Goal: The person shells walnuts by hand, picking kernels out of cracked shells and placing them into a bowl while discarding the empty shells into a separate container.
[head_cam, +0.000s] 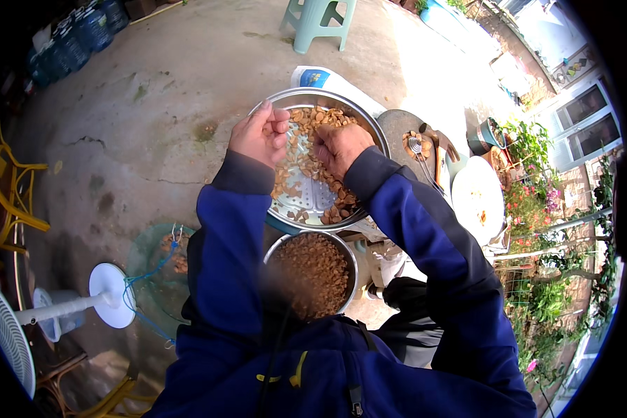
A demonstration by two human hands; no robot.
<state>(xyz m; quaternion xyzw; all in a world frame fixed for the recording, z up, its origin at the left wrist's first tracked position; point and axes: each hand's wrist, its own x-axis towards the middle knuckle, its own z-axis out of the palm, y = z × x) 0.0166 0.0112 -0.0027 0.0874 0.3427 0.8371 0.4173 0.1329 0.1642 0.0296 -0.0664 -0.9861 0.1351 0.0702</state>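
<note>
A perforated metal steamer tray (313, 93) holds scattered brown shell pieces or nuts (313, 121). Over its left side is my left hand (261, 133), fingers curled and turned upward; whether something small lies in them cannot be told. My right hand (343, 149), back upward, is bent down at the pieces in the tray's middle, and its fingertips are hidden. Close to my body, a metal pot (351, 256) is filled with small brown pieces (316, 269). Right of the tray, a metal strainer (415, 145) with a long handle rests among more pieces on a round stone surface (394, 125).
A hammer (441, 141) lies beside the strainer, near a white basin (478, 201). A green plastic stool (321, 23) stands beyond the tray. At left are a green net (151, 261) with brown pieces, a white fan (5, 329) and yellow chairs (15, 201). Potted plants line the right.
</note>
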